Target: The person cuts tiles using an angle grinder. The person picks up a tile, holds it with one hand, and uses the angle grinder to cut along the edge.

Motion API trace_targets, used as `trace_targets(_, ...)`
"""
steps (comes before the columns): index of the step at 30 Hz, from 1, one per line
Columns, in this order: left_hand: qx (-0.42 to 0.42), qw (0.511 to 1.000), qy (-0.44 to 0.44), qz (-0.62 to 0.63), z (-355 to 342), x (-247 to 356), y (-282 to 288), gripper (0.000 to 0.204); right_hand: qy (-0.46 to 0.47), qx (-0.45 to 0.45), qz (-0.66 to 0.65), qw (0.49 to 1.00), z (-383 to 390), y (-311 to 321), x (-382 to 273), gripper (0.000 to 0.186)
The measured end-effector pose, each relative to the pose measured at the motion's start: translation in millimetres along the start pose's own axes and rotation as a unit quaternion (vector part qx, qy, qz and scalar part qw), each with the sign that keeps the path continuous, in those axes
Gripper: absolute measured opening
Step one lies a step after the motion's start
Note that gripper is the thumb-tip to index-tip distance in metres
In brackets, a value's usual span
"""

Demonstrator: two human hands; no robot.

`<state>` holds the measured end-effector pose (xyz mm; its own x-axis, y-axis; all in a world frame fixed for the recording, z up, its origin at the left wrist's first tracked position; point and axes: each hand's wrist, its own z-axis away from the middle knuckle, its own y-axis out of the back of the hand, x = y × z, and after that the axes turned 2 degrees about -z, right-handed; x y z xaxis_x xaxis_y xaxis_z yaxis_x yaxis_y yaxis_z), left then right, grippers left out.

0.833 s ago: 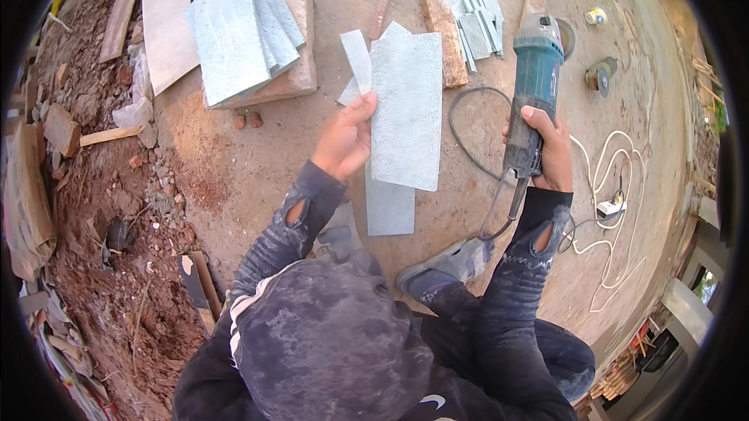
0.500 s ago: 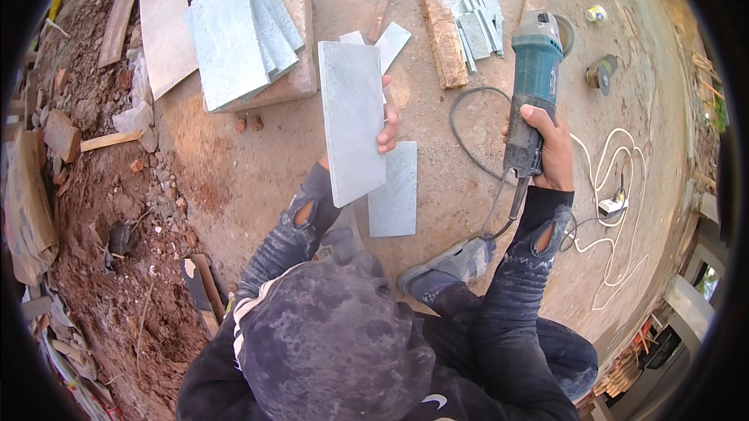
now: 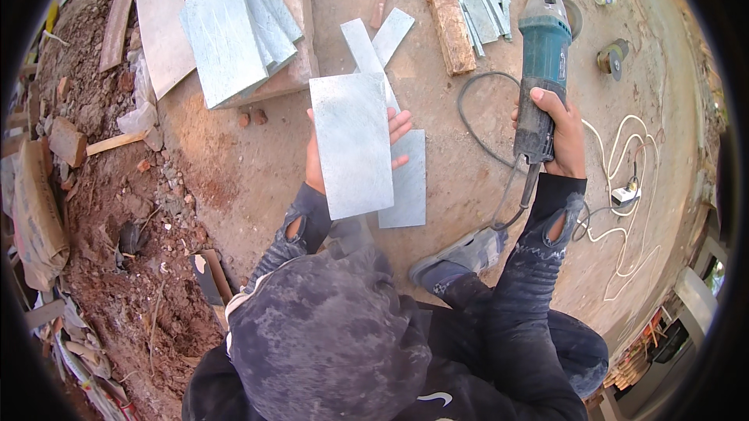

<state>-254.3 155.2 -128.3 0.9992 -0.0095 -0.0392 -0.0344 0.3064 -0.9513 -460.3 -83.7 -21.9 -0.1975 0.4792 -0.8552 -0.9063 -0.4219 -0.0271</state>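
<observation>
I see dark, mottled grey-black long sleeves [image 3: 538, 265], dusty and torn, each with a ragged hole just behind the cuff. Both hands, the left hand [image 3: 328, 156] and the right hand [image 3: 563, 136], are bare, without gloves. Below the sleeves, dark dusty trousers [image 3: 538, 351] and a grey shoe [image 3: 460, 255].

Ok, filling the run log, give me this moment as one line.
left hand: holds tile flat | right hand: grips grinder, clear of tile | second tile: on ground below

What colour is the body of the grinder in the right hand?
Teal-blue, with a dark grey handle; the angle grinder in the right hand shows clearly in the head view.
</observation>
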Motion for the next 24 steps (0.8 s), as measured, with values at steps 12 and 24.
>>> trace_targets(12, 0.222, 0.940, -0.063, -0.252, 32, 3, 9, 0.098, 0.011, -0.004, -0.001, 1.000, -3, 8, 2, 0.032)
trace_targets(24, 0.219, 0.839, -0.099, -0.488, -113, 2, -12, 0.043, 0.021, 0.010, -0.035, 0.999, 2, 16, 1, 0.035)
